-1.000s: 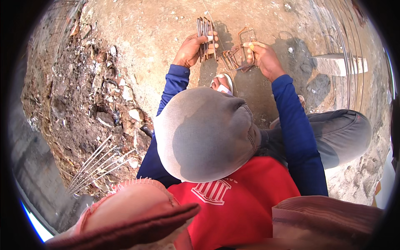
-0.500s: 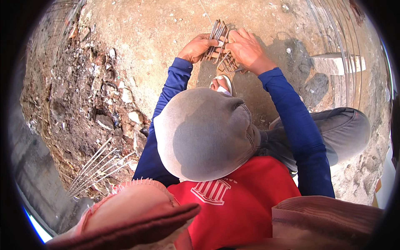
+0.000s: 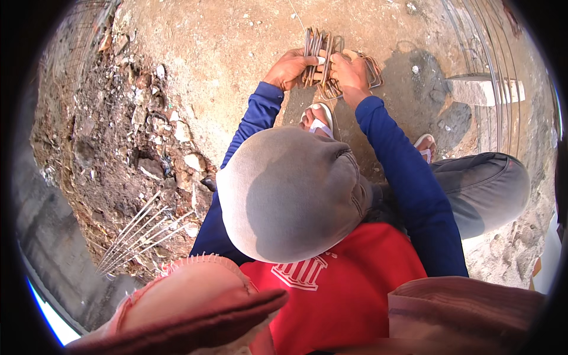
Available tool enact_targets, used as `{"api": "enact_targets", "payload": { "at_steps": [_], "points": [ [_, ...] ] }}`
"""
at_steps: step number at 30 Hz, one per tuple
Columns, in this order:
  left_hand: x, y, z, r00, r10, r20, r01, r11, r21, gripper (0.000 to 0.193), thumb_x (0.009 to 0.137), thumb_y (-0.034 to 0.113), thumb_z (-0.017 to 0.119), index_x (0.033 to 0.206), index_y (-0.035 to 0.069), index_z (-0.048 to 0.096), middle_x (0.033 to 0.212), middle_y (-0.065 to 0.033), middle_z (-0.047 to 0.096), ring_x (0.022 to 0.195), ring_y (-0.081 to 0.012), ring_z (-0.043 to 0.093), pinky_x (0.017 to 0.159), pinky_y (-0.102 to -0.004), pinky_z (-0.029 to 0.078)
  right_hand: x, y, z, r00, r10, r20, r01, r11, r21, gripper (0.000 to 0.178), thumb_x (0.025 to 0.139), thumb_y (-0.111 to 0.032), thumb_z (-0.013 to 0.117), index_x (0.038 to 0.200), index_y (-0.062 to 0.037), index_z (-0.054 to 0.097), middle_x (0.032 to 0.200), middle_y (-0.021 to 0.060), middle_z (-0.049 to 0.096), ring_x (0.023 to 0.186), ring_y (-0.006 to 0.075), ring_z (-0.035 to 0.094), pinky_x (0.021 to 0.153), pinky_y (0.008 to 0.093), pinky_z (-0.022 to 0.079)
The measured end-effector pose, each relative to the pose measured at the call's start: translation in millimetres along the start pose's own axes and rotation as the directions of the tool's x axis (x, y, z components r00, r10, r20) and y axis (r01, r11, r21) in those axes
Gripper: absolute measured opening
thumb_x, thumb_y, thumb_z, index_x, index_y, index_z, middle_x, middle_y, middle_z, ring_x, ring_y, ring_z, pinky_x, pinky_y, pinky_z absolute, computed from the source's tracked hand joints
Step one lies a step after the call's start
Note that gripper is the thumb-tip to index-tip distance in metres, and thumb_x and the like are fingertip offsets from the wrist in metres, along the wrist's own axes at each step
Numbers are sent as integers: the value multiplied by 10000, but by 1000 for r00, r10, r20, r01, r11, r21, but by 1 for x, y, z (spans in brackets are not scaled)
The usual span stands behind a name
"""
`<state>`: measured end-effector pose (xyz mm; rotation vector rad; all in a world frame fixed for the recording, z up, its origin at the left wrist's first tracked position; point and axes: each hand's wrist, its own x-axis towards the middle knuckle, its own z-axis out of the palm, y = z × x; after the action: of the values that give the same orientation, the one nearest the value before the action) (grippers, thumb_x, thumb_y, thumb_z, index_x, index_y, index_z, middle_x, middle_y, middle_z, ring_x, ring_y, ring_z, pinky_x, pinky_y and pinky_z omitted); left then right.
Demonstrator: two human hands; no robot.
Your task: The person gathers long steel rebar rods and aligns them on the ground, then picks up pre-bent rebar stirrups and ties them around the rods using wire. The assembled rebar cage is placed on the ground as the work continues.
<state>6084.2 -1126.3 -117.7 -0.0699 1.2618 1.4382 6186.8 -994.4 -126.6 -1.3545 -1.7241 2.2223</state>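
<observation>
My left hand [image 3: 288, 69] is closed round a stack of rusty steel stirrups [image 3: 315, 42], rod bent into rectangular loops, its thumb pressed across them. Facing it, my right hand [image 3: 350, 73] is closed on more of these loops [image 3: 374, 72], which stick out to its right. Between the two hands the loops overlap, so I cannot tell which hand bears some of them. The bundle is above the ground, just beyond my sandalled foot [image 3: 319, 112].
Rubble and stones [image 3: 151, 168] cover the ground to the left, with several thin rods [image 3: 133, 239] sticking up. At the right, long bars [image 3: 494, 65] pass over a pale concrete block [image 3: 470, 92]. My grey-trousered knee [image 3: 290, 189] rises in the middle.
My right hand has turned and drawn in toward the left one, and loops now show on its right side. My left hand has shifted slightly right. My other foot has come into sight.
</observation>
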Motion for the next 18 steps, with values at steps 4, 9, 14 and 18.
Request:
{"api": "enact_targets", "payload": {
  "at_steps": [4, 9, 14, 18],
  "points": [
    [0, -3, -1, 996, 42, -84, -43, 999, -12, 212, 924, 49, 575, 1086, -85, 600, 929, -150, 677, 796, -243, 708, 682, -361, 627, 3, -13, 10, 971, 128, 204, -164, 972, 171, 244, 937, -86, 549, 1113, 79, 588, 892, 130, 652, 777, 200, 675, 681, 339, 626],
    [-8, -1, -5, 999, 3, -35, -8, 991, -137, 247, 953, 75, 534, 1124, -101, 566, 973, -164, 670, 833, -260, 699, 745, -362, 610, 4, -23, 0, 919, 168, 356, -221, 969, 111, 198, 975, -106, 517, 1124, 10, 577, 930, 78, 643, 737, 144, 634, 663, 289, 579],
    [-18, 8, -15, 998, -24, -57, 21, 998, -55, 312, 973, 118, 486, 1190, -103, 518, 1050, -194, 664, 901, -272, 678, 843, -371, 568, -1, -37, -13, 941, 170, 292, -162, 985, -51, 209, 967, -148, 543, 1080, 21, 593, 918, 68, 638, 745, 137, 609, 617, 266, 526],
    [-20, 12, -22, 994, 16, -106, -21, 999, -47, 282, 993, 64, 407, 1145, -137, 534, 1039, -239, 680, 850, -301, 710, 723, -390, 623, -1, -62, -32, 920, 103, 379, 97, 876, -473, 246, 918, -174, 584, 1043, 36, 613, 873, 103, 644, 723, 155, 612, 625, 299, 510]
  ]
}}
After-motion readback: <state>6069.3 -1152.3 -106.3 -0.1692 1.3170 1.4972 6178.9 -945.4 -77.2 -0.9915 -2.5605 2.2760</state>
